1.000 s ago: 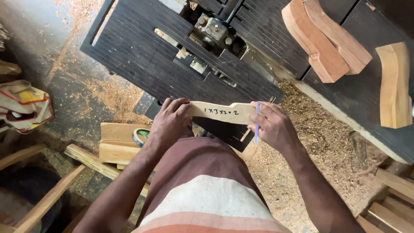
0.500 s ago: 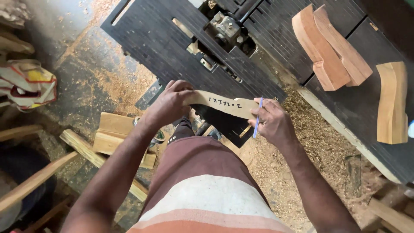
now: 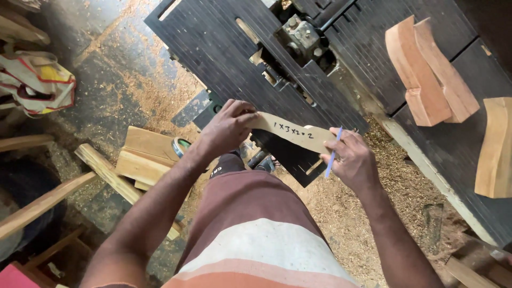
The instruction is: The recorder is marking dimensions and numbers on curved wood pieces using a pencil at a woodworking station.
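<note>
Head view: both hands' fingers (image 3: 242, 114) around template (image 3: 292, 132).

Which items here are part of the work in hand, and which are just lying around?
In hand:
- thin pale wooden template with handwriting, held at both ends by left hand and right hand
- blue pen in right-hand fingers

Lying about:
- two curved reddish wood blocks and a paler curved block on the black slotted machine table
- stacked offcut boards
- striped bag
- sawdust

The wooden template (image 3: 290, 132) sits between the left hand (image 3: 226, 128) and right hand (image 3: 352, 160), above the machine table (image 3: 224, 48). Curved wood blocks (image 3: 429, 72) lie on the table to the right.
</note>
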